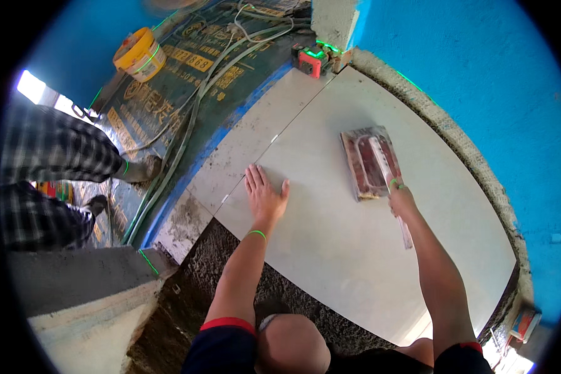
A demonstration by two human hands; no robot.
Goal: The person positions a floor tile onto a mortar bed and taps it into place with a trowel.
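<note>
My left hand [265, 194] lies flat, fingers spread, on the left part of a large pale tile [336, 249], close to its seam with the neighbouring tile. Wrapped round a long pale handle, my right hand [402, 201] grips a flat rectangular float-like tool [369, 163] with a reddish-brown, dirty face. That tool is over the middle of the tile, slightly blurred; I cannot tell whether it touches the surface. Two small white spacers sit in the seam, one of them the spacer [275, 138] above my left hand.
Dark wet mortar [274, 283] lies along the tile's near edge. A red-and-black laser level [311, 61] stands at the far corner, casting green lines. Cables [193, 124] and a yellow bucket [141, 55] are on the covered floor. Another person's legs [56, 149] show at left. A blue wall [480, 81] rises right.
</note>
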